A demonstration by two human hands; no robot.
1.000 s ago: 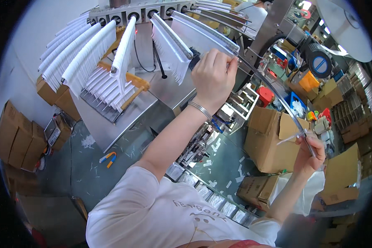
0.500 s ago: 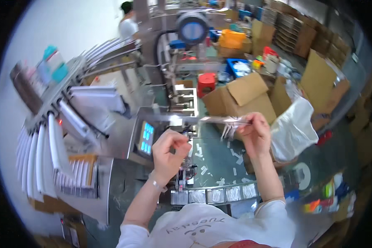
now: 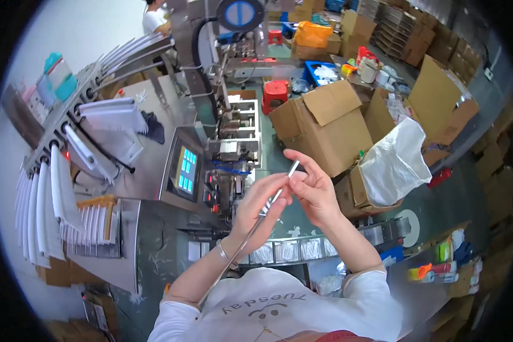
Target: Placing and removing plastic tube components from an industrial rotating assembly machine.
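A long, thin, shiny strip (image 3: 236, 256) slants from between my fingertips down toward my chest; it looks metallic or clear, and I cannot tell its exact kind. My left hand (image 3: 257, 206) is closed around its upper part, with a bracelet on the wrist. Close beside it, my right hand (image 3: 316, 199) pinches near the strip's top end, its index finger raised. Below both hands runs a curved row of compartments (image 3: 271, 252) holding white pieces.
At left stands a machine with a lit touch screen (image 3: 186, 171) and racks of hanging white sheets (image 3: 65, 188). Open cartons (image 3: 328, 128) and a white bag (image 3: 396, 165) stand at right. A red stool (image 3: 275, 94) is farther off, and a person (image 3: 155, 20) is at the back left.
The strip has swung from lying crosswise in my right hand to slanting toward my body. My hands have come together, and the left has taken hold of it. The view has shifted.
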